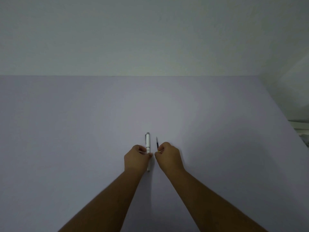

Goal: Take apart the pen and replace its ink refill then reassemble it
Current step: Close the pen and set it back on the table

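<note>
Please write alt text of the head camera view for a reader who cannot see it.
Two bare hands work over a plain lilac table: the left hand holds a white plastic pen, the right hand pinches a thin dark ink refill beside it.

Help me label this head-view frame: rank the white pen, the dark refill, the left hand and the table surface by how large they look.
1. Table surface, by far the largest.
2. Left hand, closed around the pen.
3. White pen, partly hidden by that hand.
4. Dark refill, only its thin end shows beyond the right hand.
</note>
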